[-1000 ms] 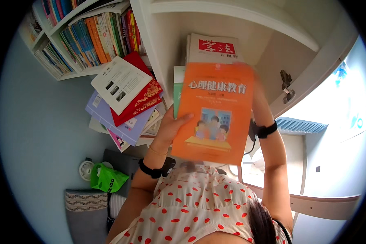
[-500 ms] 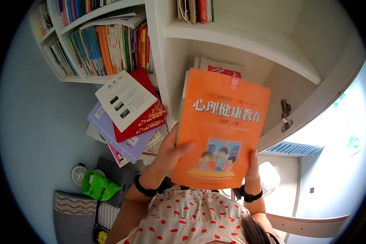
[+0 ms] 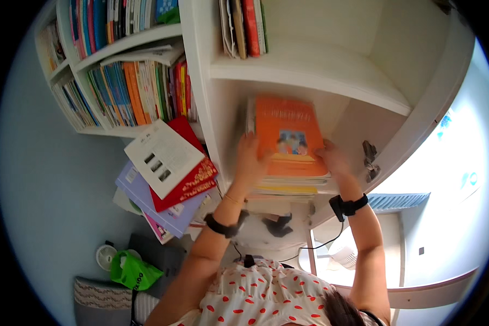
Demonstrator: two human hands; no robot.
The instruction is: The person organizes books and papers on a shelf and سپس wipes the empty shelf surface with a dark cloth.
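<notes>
At the lower centre of the frame, the wearer's red-spotted top [image 3: 261, 293] is occupying the foreground, with both forearms extending upward and black wristbands [image 3: 354, 205] encircling the wrists. The left hand [image 3: 250, 163] is touching the left edge of the orange book [image 3: 289, 120], its thumb overlapping the cover; the right hand [image 3: 336, 159] is touching the lower right edge. Both hands are showing blurred, so whether either is gripping or merely steadying the book cannot be told. The orange book is lying cover up at the centre of the frame, on top of a stack of books [image 3: 293, 182] inside the white cabinet [image 3: 309, 68]. Left of centre, a white printed booklet [image 3: 160, 155] is overlapping a red folder [image 3: 193, 189] and a purple book [image 3: 140, 187]. At upper left, upright books [image 3: 117, 92] are filling the bookcase shelves [image 3: 127, 46].
</notes>
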